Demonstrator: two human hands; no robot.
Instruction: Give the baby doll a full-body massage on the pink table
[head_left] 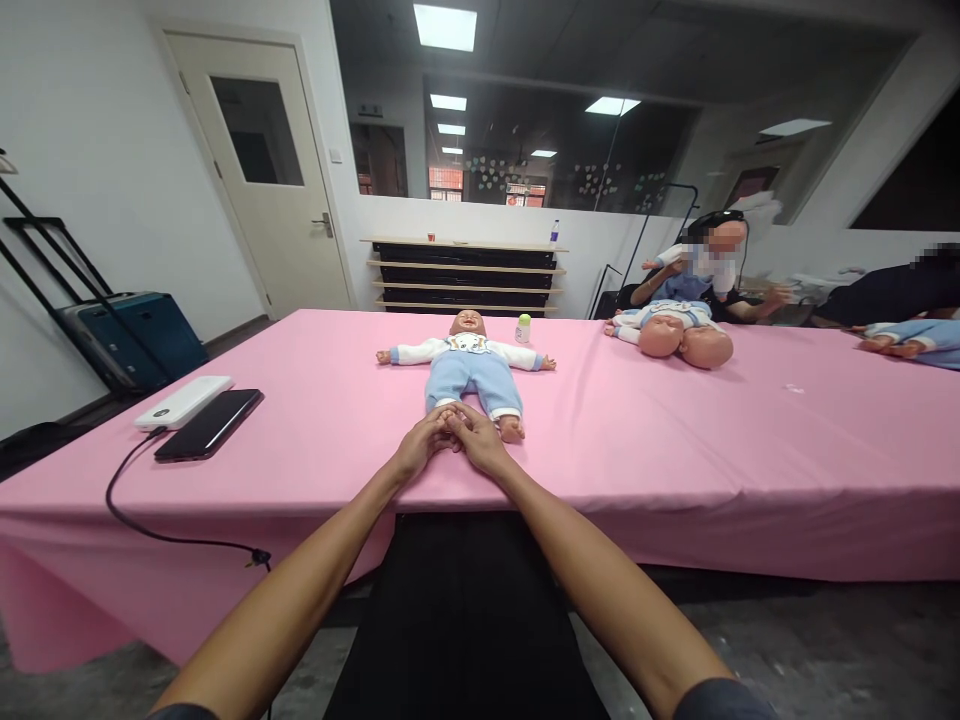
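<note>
A baby doll (470, 372) in a white top and light blue trousers lies on its back on the pink tablecloth (330, 430), arms spread and head away from me. My left hand (422, 440) and my right hand (480, 440) meet around the doll's foot on the left of the view, fingers curled over it. Most of that foot is hidden by my fingers. The other foot (512, 429) lies free beside my right hand. A small bottle with a green cap (523, 329) stands behind the doll's arm on the right.
On the left lie a black phone (210, 425) and a white power bank (184, 402) with a cable trailing over the table edge. More dolls (664, 330) lie to the right, near a seated person (675, 275) holding another doll. A blue suitcase (135, 335) stands beyond the table.
</note>
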